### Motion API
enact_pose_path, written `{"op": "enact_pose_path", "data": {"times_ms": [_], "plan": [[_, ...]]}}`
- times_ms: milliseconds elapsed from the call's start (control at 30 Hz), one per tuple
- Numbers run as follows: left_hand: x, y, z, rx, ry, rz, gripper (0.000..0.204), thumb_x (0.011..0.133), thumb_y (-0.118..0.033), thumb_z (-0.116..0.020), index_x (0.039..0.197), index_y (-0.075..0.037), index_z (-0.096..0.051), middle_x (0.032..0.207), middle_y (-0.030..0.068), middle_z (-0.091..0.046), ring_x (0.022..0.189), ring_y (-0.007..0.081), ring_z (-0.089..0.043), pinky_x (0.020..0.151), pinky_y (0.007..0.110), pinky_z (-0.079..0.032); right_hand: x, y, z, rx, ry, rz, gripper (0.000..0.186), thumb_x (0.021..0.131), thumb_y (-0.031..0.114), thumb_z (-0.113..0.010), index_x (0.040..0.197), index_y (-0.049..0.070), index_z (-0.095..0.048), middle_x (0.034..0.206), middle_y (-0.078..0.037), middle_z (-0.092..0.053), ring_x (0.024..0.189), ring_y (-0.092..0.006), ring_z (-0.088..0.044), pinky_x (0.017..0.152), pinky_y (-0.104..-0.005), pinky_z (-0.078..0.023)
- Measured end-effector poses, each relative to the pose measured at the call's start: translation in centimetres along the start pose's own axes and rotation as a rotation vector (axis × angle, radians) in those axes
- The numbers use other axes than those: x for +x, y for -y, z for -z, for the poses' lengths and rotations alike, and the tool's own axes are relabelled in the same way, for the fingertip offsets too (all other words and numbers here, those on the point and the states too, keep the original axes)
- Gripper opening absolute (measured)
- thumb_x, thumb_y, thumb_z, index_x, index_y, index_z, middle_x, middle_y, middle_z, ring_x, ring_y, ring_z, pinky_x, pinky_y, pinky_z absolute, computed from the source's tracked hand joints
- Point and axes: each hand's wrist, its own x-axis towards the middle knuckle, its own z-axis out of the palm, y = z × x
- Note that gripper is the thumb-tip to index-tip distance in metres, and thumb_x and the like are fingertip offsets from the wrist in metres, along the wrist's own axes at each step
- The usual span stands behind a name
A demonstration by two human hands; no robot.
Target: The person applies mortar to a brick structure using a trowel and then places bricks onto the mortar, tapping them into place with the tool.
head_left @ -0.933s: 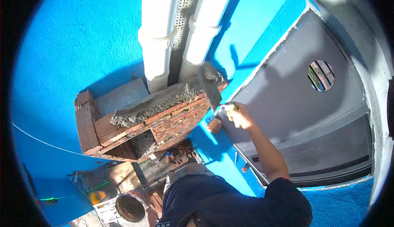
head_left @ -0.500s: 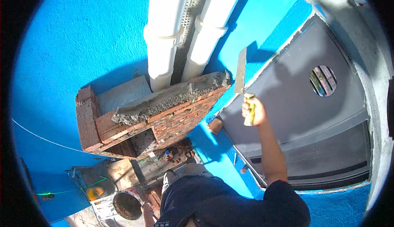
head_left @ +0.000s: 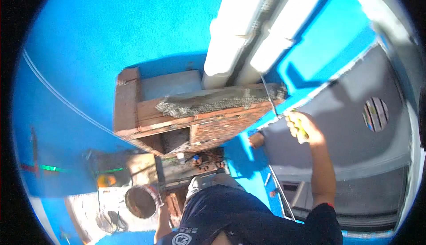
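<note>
My right hand [head_left: 306, 127] is closed around the yellow handle of a trowel [head_left: 269, 96]. Its blade, seen nearly edge-on, points up and left in front of the right end of a thick strip of grey mortar [head_left: 217, 101]. That strip lies along the top of a low brick wall [head_left: 230, 124]; whether the blade touches it I cannot tell. Low on the left, my left hand [head_left: 163, 211] grips the rim of a round bucket [head_left: 156, 199], its fingers partly hidden and blurred. The inside of the bucket looks brownish grey.
Two white pipes [head_left: 230, 41] rise behind the mortar against a blue wall [head_left: 133, 27]. On the right is a grey door panel [head_left: 341, 138] with a round opening. A pale string [head_left: 66, 98] crosses the left side. Below lie brick pieces and a loose brick [head_left: 256, 140].
The view has shifted, so the wall and pipes sit farther right. The trowel has turned from showing its flat face to nearly edge-on and tilted left over the mortar's end. My left hand stays at the bucket.
</note>
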Motion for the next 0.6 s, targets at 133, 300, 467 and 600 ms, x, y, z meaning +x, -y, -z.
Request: {"op": "enact_pose_path", "data": {"times_ms": [133,300,467,600], "plan": [[-0.7,-1.7,-1.5,-0.073,-0.061,0.088,0.024,0.088,-0.031,-0.055,0.071,-0.015,-0.051,0.05,0.0033,-0.042,0.037,0.0186,-0.043,0.035,0.036,-0.035,-0.3,1.7,-6.9,0.014,0.167,-0.009,0.026,0.092,0.029,-0.052,0.101,0.005,-0.057,0.073,-0.004,-0.054,0.047,-0.0114,-0.051,0.041,-0.0237,-0.045],[2.8,4.0,-0.3,-0.289,-0.047,0.054,0.017,0.089,-0.028,-0.054,0.075,-0.017,-0.052,0.05,-0.0015,-0.039,0.039,0.0171,-0.041,0.035,0.035,-0.032,2.4,-0.2,-17.2,-0.021,0.515,-0.159,0.031,0.094,0.032,-0.052,0.104,0.003,-0.052,0.072,-0.006,-0.055,0.049,-0.014,-0.055,0.04,-0.0276,-0.046],[-0.7,3.2,-1.2,-0.192,-0.05,0.118,0.02,0.089,-0.03,-0.053,0.073,-0.018,-0.051,0.05,-0.0012,-0.038,0.039,0.0171,-0.04,0.035,0.034,-0.031,0.5,-2.1,-24.8,-0.195,0.576,-0.037,0.026,0.093,0.033,-0.053,0.099,0.007,-0.051,0.071,-0.006,-0.056,0.05,-0.0157,-0.057,0.04,-0.0291,-0.046],[-2.1,4.4,-0.8,-0.207,-0.062,0.149,0.022,0.089,-0.031,-0.053,0.072,-0.018,-0.051,0.049,-0.001,-0.038,0.038,0.017,-0.04,0.035,0.034,-0.031,0.7,-0.3,-25.4,-0.75,0.508,0.038,0.037,0.095,0.041,-0.049,0.095,0.004,-0.048,0.068,-0.005,-0.054,0.051,-0.0122,-0.056,0.038,-0.0269,-0.044]]}}
